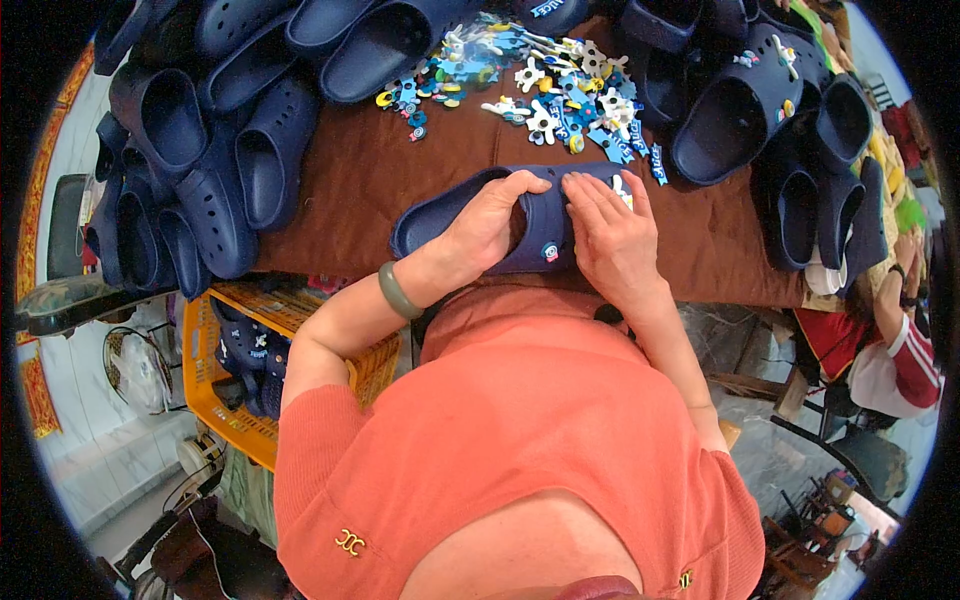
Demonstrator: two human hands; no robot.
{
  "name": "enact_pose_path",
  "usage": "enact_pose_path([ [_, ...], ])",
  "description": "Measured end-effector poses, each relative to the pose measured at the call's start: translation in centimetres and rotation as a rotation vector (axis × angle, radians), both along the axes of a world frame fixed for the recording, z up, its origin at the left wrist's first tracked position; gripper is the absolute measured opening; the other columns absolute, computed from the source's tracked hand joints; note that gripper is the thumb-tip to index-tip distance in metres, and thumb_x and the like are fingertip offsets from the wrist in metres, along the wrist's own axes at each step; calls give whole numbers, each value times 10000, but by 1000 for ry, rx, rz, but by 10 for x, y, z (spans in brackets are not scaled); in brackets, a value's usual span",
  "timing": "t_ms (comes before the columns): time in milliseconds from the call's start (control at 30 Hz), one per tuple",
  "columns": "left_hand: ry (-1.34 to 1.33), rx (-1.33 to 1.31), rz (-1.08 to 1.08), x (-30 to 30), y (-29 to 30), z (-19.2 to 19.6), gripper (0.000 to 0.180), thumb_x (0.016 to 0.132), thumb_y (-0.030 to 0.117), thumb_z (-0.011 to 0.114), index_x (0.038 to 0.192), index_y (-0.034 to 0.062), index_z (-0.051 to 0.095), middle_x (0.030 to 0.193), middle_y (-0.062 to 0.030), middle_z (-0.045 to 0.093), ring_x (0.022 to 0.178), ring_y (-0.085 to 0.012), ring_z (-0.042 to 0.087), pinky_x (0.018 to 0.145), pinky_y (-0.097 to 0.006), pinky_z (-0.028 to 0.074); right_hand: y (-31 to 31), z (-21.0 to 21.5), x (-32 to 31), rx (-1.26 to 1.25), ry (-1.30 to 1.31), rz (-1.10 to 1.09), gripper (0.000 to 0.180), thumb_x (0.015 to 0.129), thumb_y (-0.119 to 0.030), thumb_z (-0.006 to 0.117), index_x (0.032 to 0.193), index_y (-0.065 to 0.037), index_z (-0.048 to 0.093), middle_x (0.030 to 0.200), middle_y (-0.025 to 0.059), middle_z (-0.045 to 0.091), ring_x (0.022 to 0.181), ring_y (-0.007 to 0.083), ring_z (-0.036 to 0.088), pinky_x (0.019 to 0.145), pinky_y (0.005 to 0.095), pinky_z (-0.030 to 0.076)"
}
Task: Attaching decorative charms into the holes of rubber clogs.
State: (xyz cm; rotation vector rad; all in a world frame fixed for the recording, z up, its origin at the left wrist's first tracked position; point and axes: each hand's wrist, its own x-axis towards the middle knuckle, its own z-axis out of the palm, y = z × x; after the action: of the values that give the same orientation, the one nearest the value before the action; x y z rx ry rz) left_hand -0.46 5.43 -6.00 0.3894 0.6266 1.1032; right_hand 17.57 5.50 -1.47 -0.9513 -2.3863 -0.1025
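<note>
A navy blue clog (543, 205) lies sideways at the table's near edge, its open heel toward the left. My left hand (485, 222) grips it at the foot opening, thumb on the upper. Over the toe part bends my right hand (615, 232), fingers together and fingertips pressed on the upper; what lies under them is hidden. A small round charm (550, 252) sits on the clog's near side. A white charm (625, 188) shows partly behind my right fingers. Just beyond the clog spreads a pile of loose shoe charms (570, 105), white, blue and yellow.
Navy clogs are heaped at the left (215, 190) and the right (735, 120) of the brown cloth (345, 180). Below the table's left edge stands a yellow crate (203, 375) with decorated clogs inside. At the far right, another person's arm (888, 300) reaches in.
</note>
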Motion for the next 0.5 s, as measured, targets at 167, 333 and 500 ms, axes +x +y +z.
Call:
enact_pose_path([
  [167,-68,-23,-16,1,0,9,229,869,154,580,1037,7,629,1029,-85,673,923,-175,646,882,-330,501,10,0,-2,-56,22,-23,315,830,-66,612,1143,-38,596,1109,126,649,1055,251,612,998,472,365],
  [333,-69,-79,-52,1,0,14,192,862,151,591,1002,27,637,988,-59,665,911,-157,632,873,-312,487,25,-12,-4,-134,219,41,260,842,-57,611,1102,-55,621,1013,122,669,1031,263,613,927,449,422],
  [500,-27,-35,-27,1,0,0,262,867,174,566,1066,11,614,1031,-88,668,927,-196,649,884,-345,508,25,-3,0,-114,207,-9,238,821,-121,671,1054,-76,653,996,86,672,1036,263,593,936,439,407],
])
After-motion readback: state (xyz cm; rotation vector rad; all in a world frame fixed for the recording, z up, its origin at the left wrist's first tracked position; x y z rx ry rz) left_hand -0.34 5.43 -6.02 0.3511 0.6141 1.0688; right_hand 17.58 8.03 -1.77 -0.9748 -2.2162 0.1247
